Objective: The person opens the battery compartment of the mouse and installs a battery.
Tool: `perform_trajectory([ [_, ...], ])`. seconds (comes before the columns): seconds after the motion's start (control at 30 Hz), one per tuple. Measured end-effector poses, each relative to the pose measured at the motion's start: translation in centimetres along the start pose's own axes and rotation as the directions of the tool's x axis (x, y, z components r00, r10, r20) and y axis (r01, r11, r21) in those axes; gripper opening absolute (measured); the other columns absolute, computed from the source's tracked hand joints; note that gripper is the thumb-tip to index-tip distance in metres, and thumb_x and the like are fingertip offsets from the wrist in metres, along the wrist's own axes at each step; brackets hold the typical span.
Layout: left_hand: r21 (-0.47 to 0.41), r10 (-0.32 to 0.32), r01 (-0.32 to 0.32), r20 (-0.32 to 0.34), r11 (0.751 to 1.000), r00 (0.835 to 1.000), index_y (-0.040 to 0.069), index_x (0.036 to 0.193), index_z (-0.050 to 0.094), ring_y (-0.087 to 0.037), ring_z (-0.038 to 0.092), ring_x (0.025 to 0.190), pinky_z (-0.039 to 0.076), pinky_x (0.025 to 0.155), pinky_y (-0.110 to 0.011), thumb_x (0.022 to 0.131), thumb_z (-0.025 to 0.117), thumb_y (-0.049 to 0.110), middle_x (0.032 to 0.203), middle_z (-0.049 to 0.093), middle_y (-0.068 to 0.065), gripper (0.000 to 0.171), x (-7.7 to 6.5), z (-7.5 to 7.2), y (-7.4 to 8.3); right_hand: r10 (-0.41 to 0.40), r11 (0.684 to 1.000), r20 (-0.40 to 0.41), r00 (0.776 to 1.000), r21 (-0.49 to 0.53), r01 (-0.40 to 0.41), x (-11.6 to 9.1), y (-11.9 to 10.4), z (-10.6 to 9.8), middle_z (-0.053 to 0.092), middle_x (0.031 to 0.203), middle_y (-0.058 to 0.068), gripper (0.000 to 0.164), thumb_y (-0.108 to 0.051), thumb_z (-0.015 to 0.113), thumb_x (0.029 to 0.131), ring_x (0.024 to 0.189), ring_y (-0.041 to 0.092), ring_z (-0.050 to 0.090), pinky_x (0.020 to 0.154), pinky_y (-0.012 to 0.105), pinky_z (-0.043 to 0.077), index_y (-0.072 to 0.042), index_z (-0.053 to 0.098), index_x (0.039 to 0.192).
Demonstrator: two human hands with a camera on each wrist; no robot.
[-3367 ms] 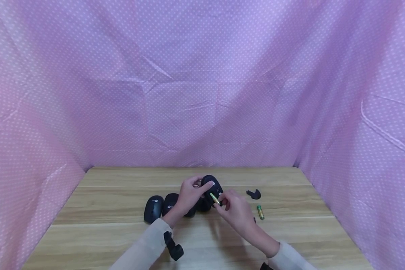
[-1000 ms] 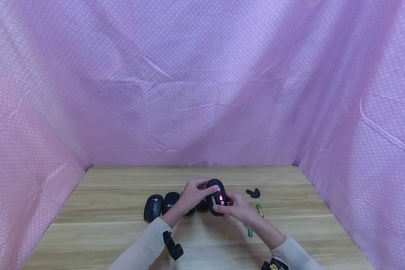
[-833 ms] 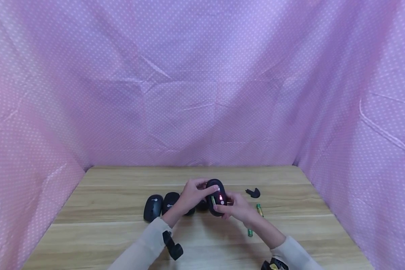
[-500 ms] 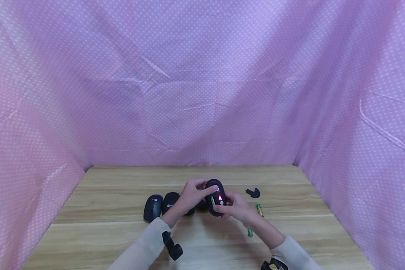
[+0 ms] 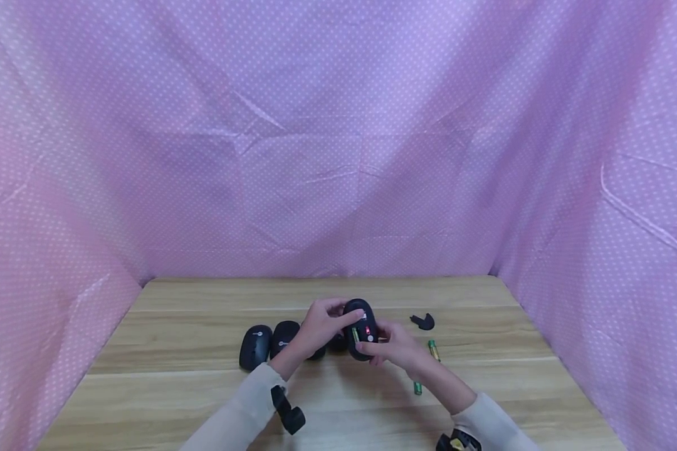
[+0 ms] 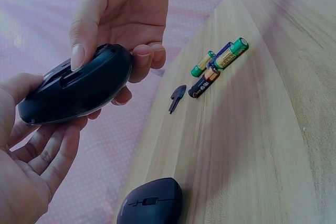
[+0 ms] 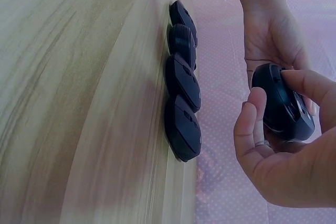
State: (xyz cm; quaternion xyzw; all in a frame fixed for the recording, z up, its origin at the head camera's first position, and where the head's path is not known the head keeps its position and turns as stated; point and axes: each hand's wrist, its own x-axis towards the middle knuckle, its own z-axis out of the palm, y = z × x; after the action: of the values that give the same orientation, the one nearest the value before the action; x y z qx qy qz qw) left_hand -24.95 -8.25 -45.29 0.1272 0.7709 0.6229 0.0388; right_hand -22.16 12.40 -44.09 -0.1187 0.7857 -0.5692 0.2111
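Observation:
Both hands hold a black computer mouse [image 5: 350, 351] above the table, its underside facing the head camera. My left hand [image 5: 318, 329] grips its far end, thumb on top and fingers beneath. My right hand [image 5: 399, 348] holds the near end, its thumb pressing at the uncovered battery slot. A green-and-gold battery [image 5: 355, 335] lies in that slot, partly hidden. Beside it glows a red light [image 5: 368, 330]. To the right of the hands, a black battery cover [image 5: 425, 322] lies on the wood. In the right wrist view the mouse [image 7: 278, 100] shows from its side.
Several black mice [image 7: 182, 129] stand in a row on the table, left of and behind the held one. Loose batteries lie at right, including a green-and-gold one [image 6: 232, 53] and a black-and-copper one [image 6: 204, 82]. Pink dotted cloth [image 5: 338, 156] surrounds the table.
The battery pinched in my right hand earlier now sits in the mouse's slot, and the red light has come on. My right hand has moved onto the mouse. Within the last second, almost nothing moved.

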Motion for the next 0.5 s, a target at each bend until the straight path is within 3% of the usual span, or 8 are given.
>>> perform_trajectory([
  [0.17, -0.007, 0.001, -0.001, 0.007, 1.0, 1.0, 0.008, 0.123, 0.072, -0.013, 0.064, 0.079, 0.062, 0.07, -0.041, 0.094, 0.075, 0.031, 0.105, 0.075, -0.012, 0.037, -0.07, -0.02, -0.01, -0.005, 1.0, 0.011, 1.0, -0.006, 0.005, 0.19, 0.14, -0.11, 0.071, 0.106, 0.01, 0.055, -0.024, 0.075, 0.092, 0.078, 0.023, 0.068, 0.072, 0.037, 0.06, 0.002, 0.056, 0.137],
  [0.5, -0.028, -0.005, 0.005, 0.021, 1.0, 1.0, 0.008, 0.126, 0.071, -0.013, 0.064, 0.081, 0.058, 0.068, -0.028, 0.094, 0.074, 0.032, 0.108, 0.075, -0.012, 0.039, -0.19, -0.14, -0.19, -0.003, 1.0, 0.025, 1.0, 0.0, 0.003, 0.23, 0.16, -0.03, 0.07, 0.104, 0.011, 0.053, -0.023, 0.075, 0.092, 0.078, 0.025, 0.067, 0.067, 0.031, 0.057, 0.002, 0.058, 0.135],
])
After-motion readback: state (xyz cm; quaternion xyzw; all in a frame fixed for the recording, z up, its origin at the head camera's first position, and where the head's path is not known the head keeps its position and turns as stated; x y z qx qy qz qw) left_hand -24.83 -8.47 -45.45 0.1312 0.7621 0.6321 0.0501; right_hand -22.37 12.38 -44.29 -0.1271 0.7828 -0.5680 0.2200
